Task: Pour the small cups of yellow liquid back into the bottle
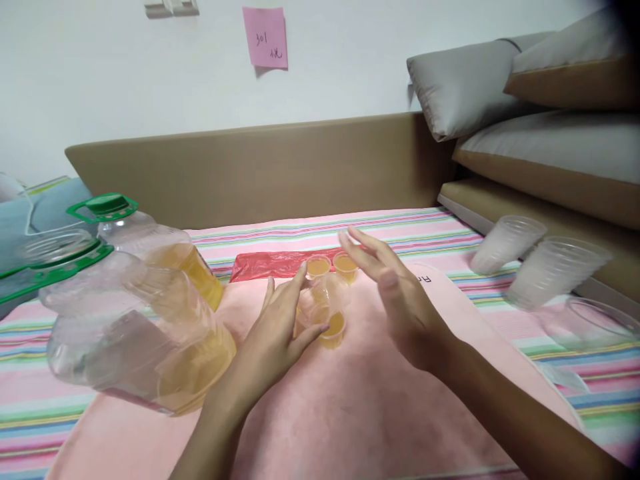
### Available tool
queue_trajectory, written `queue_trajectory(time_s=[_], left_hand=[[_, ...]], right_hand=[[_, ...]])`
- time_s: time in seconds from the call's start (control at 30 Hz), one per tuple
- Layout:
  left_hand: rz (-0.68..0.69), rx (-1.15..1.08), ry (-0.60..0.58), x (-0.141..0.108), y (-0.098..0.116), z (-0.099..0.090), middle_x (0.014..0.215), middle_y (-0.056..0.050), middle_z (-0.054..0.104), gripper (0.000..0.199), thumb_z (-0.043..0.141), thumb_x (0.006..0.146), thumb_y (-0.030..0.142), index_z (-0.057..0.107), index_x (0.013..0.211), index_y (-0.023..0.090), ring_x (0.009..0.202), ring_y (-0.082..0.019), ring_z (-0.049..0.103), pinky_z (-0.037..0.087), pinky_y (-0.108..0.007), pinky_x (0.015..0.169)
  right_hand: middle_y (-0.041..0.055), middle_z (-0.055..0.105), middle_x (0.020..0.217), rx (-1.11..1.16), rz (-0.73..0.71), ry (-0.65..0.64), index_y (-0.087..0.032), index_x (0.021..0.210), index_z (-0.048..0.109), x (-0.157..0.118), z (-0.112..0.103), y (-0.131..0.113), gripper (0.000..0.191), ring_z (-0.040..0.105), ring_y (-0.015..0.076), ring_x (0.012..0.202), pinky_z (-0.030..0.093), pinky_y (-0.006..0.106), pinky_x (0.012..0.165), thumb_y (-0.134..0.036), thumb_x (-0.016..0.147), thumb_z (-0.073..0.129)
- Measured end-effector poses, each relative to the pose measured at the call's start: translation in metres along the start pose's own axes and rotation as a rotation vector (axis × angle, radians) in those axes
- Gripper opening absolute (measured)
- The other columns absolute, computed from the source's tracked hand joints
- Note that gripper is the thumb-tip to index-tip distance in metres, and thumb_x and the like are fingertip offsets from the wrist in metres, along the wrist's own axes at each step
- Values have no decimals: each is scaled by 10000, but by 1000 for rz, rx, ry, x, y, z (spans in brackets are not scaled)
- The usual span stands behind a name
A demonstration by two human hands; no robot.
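My left hand [277, 325] reaches in from the left of several small clear cups, thumb and fingers apart. Its thumb overlaps the rim of the front cup [334, 329], which contains amber liquid; whether they touch I cannot tell. Right of the cups, my right hand [407, 307] hovers with spread fingers and nothing in it. At the back stand two more filled cups, one on the left [319, 268] and one on the right [345, 265]. Between front and back, a clear plastic piece [331, 291] overlaps the cups, its shape hard to make out. My left fingers partly hide another cup.
Two large clear jugs, an open front one [195, 363] and a green-capped rear one [205, 280], hold amber liquid at left. Stacked clear cups [555, 273] lie right, near a large clear round container [600, 323]. A red plastic bag [263, 265] borders the pink mat [350, 413].
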State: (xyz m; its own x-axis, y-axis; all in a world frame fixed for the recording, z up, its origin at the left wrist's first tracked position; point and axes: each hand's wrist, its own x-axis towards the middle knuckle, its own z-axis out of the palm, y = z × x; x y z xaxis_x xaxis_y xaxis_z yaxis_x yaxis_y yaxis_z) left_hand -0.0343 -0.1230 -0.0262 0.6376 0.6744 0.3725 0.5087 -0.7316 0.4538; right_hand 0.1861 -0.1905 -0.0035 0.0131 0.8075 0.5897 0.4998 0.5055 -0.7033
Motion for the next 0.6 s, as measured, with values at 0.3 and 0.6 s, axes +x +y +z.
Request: queue_trajectory(time_s=[0.3, 0.6], left_hand=[[-100, -85, 6, -1, 3, -2, 1541, -129, 559, 884, 594, 1031, 572, 31, 1684, 376, 1474, -375, 484, 397, -659, 1193], [12, -31, 31, 1, 3, 1, 1579, -127, 542, 856, 559, 1059, 554, 15, 1688, 355, 1497, -339, 480, 184, -728, 1279]], right_hand=[[-19, 291, 1744, 27, -39, 17, -367, 1678, 291, 0, 1, 6, 600, 373, 313, 1545, 283, 612, 1292, -403, 1084, 364], [32, 214, 1772, -129, -105, -213, -356, 1624, 415, 1, -3, -1, 538, 244, 307, 1620, 306, 600, 1283, -536, 1117, 403]])
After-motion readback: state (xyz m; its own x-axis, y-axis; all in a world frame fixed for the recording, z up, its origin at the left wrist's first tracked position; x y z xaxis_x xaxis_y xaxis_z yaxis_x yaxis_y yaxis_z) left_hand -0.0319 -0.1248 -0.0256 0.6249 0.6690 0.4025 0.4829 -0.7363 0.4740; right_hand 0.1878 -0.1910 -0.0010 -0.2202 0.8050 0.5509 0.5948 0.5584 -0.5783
